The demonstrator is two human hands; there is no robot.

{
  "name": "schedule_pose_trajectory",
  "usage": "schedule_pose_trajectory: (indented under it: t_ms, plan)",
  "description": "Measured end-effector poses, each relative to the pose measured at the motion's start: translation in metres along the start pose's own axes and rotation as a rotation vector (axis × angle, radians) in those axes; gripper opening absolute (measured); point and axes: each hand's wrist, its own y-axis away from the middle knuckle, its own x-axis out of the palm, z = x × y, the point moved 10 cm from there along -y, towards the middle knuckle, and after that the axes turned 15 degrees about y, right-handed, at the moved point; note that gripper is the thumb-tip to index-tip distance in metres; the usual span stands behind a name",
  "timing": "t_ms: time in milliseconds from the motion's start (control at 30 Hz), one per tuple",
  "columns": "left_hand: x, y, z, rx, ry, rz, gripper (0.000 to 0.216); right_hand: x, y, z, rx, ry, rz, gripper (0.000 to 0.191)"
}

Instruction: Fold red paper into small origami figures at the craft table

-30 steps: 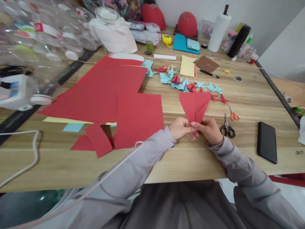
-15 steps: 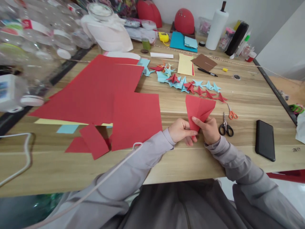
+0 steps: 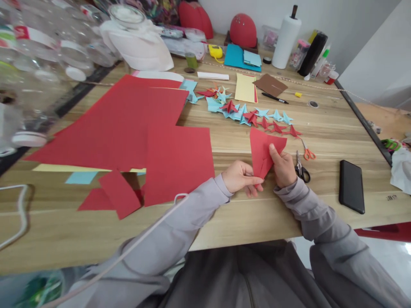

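Note:
A folded red paper piece, wedge-shaped with its point down, stands between both hands near the table's front edge. My left hand pinches its lower tip. My right hand grips its right side, the thumb pressed along the upper fold. Behind it lies a row of small folded red and blue paper shapes. Large red sheets cover the table to the left.
Black-handled scissors and small orange scissors lie just right of my hands, a black phone further right. Red scraps lie at front left. A paper towel roll, pen and clear plastic bottles stand further back.
The red piece has been folded narrower, its right flap brought in. My right thumb has slid up along the fold. The view has shifted slightly.

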Motion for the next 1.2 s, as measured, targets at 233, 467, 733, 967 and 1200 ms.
schedule_pose_trajectory:
  t_ms: [233, 467, 733, 967, 1200]
  plan:
    - [0.0, 0.007, -0.003, -0.077, -0.024, 0.069, 0.042, -0.023, -0.016, -0.002, 0.004, 0.06, -0.092, 0.052]
    - [-0.023, -0.001, -0.012, 0.057, 0.013, -0.119, 0.035, -0.009, -0.017, -0.01, 0.166, -0.027, 0.128, 0.07]
    - [-0.018, -0.001, -0.008, 0.089, -0.027, -0.187, 0.021, 0.038, 0.012, 0.016, -0.112, 0.071, 0.449, 0.027]
    - [-0.009, 0.001, -0.004, 0.084, 0.017, -0.182, 0.026, 0.024, 0.009, 0.021, -0.103, -0.016, 0.311, 0.018]
    - [-0.012, 0.001, -0.001, 0.076, -0.029, -0.182, 0.036, 0.019, 0.003, 0.009, -0.013, -0.071, 0.233, 0.029]
